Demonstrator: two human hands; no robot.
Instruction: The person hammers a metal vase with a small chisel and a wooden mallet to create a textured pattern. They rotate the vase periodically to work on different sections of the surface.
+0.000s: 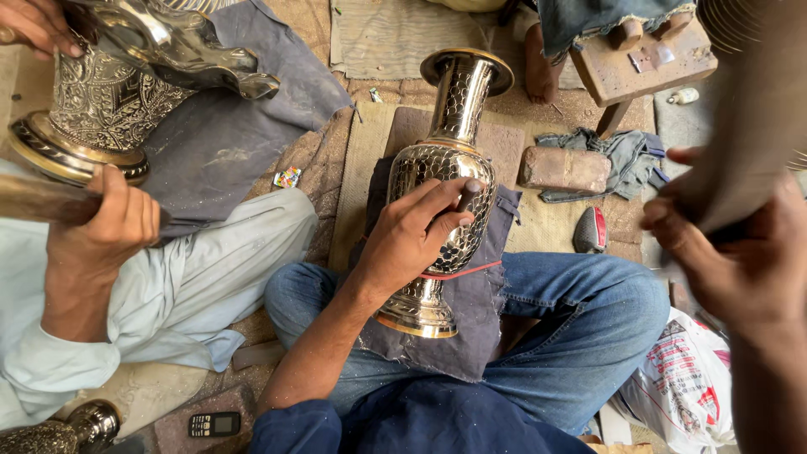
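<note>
A tall brass vase (450,160) with a hammered, scale-like pattern lies tilted across my lap on a dark cloth (471,319), its mouth pointing away from me. My left hand (412,235) rests on the vase's belly and pinches a short metal punch (467,198) against the surface. Close to the camera at the right, my right hand (740,261) is raised and blurred. It is closed round a dark tool (748,143) that runs up to the top right. A red band (462,271) crosses the vase near its foot.
A co-worker in pale clothes sits at the left, one hand (105,231) gripping a tool beside an engraved brass vase (109,101). Ahead are a brick (563,168), a grey rag (626,155) and a wooden stool (643,63). A phone (214,423) and a plastic bag (689,387) lie nearby.
</note>
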